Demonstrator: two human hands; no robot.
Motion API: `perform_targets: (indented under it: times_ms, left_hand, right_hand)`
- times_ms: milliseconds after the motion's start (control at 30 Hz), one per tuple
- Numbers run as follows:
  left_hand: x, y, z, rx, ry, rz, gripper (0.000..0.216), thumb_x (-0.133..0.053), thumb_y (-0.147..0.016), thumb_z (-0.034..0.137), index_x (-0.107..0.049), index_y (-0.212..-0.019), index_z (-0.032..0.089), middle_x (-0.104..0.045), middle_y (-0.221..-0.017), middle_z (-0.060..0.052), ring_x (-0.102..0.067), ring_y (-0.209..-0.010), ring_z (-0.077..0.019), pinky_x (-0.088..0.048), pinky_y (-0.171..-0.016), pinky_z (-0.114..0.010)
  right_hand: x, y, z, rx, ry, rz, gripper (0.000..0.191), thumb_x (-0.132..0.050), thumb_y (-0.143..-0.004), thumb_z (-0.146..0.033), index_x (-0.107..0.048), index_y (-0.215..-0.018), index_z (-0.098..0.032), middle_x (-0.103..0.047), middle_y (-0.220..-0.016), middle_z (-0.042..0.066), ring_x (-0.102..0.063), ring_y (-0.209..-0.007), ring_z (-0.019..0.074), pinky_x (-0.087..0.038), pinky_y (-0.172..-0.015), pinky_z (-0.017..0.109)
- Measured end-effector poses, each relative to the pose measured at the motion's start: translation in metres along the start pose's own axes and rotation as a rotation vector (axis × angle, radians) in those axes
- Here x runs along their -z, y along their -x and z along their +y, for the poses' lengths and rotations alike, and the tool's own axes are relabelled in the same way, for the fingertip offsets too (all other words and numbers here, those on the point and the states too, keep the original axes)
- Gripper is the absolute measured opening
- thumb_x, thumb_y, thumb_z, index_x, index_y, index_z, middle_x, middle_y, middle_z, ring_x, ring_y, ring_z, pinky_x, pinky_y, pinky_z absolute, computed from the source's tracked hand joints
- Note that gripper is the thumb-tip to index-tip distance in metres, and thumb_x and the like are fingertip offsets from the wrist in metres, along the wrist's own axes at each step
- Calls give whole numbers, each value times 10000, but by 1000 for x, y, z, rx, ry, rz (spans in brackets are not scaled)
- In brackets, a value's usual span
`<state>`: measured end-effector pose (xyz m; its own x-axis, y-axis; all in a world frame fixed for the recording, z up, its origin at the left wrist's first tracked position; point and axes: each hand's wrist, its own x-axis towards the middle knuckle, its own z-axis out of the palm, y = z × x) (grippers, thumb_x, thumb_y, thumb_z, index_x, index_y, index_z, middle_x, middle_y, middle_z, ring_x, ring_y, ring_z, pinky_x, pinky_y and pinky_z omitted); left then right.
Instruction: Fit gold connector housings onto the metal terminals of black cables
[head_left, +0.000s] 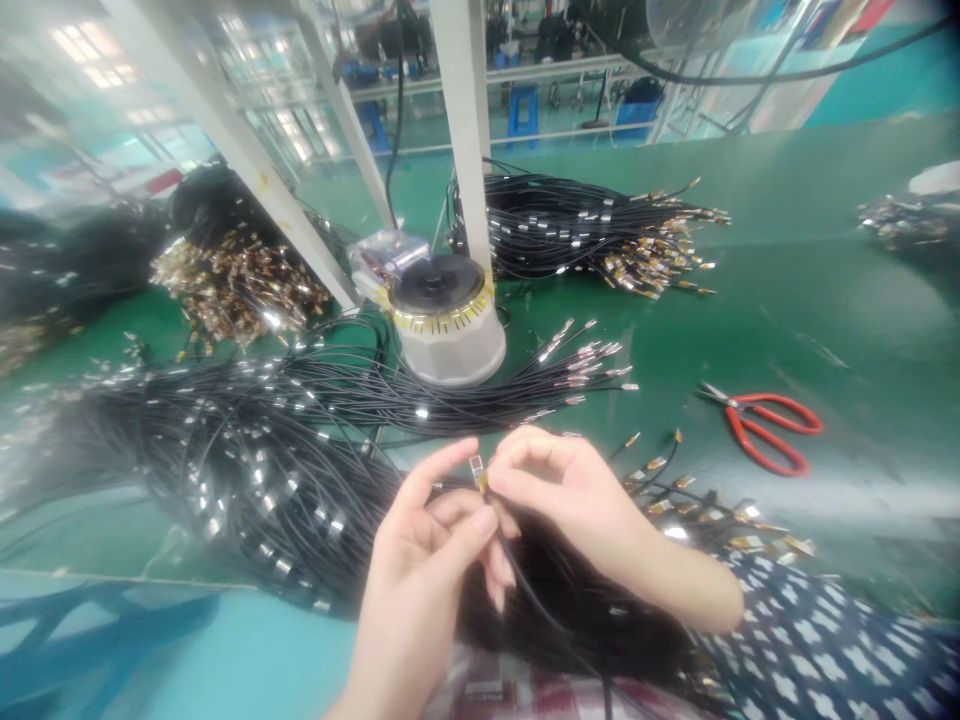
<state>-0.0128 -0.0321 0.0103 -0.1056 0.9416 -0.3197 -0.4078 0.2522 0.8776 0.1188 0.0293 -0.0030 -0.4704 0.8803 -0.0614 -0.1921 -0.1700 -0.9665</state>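
Note:
A black cable [534,597] with a small metal connector [478,470] at its tip is held up between my two hands. My left hand [431,560] pinches the cable just below the connector, thumb against the curled fingers, with the index finger stretched up beside the metal end. On the other side, my right hand [559,485] has its thumb and index finger pinched at the connector's yellowish part. Beneath both hands lies a thick bundle of black cables [255,490] with shiny metal pieces along it.
A round white dispenser [450,340] with a black top and yellow strips around its rim stands behind the hands. Red-handled cutters [772,425] lie to the right. More cable bundles [570,225] rest at the back, beside a white post [465,130]. The table [840,320] is green.

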Motion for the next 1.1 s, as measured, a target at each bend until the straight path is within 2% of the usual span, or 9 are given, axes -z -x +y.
perform_targets:
  times_ms: [133,300,600,767,1100]
  left_hand:
    - [0,-1,-1,-3,-14,25,531,-697,-805,178,-491,-1295,179,-682,-643,-11,-569,-432,-118,-458,-395,-197]
    - [1,-2,-2,-4,-12,13,507,-707,-801,191,-509,-1268,182,-689,-648,-13,-576,-420,-123,-471,-380,-204]
    - [3,-3,-4,-24,-3,26,447,-669,-835,167,-498,-1247,183,-680,-648,-4,-565,-430,-114,-479,-392,-201]
    - [3,-2,-4,-14,3,-1,449,-669,-834,165,-491,-1246,181,-689,-672,-13,-577,-438,-118,-479,-391,-199]
    - [2,-1,-4,-3,20,-15,439,-668,-830,149,-499,-1234,187,-700,-676,-18,-593,-438,-122,-485,-390,-196]
  right_hand:
    - [2,1,2,130,216,115,158,-685,-808,-212,-650,-657,-184,-595,-762,6,-579,-794,161,-432,-833,343]
    - [1,3,1,160,281,148,169,-683,-801,-174,-645,-636,-189,-579,-747,2,-579,-787,157,-444,-790,325]
    - [1,5,-1,162,231,155,157,-679,-809,-175,-657,-654,-187,-597,-750,11,-574,-783,163,-442,-781,330]
    - [1,3,-2,64,143,71,235,-665,-837,-234,-627,-609,-189,-591,-644,-4,-564,-730,163,-421,-765,335]
    - [2,3,6,32,7,55,196,-679,-829,-247,-630,-655,-171,-570,-623,-19,-545,-657,141,-406,-735,329]
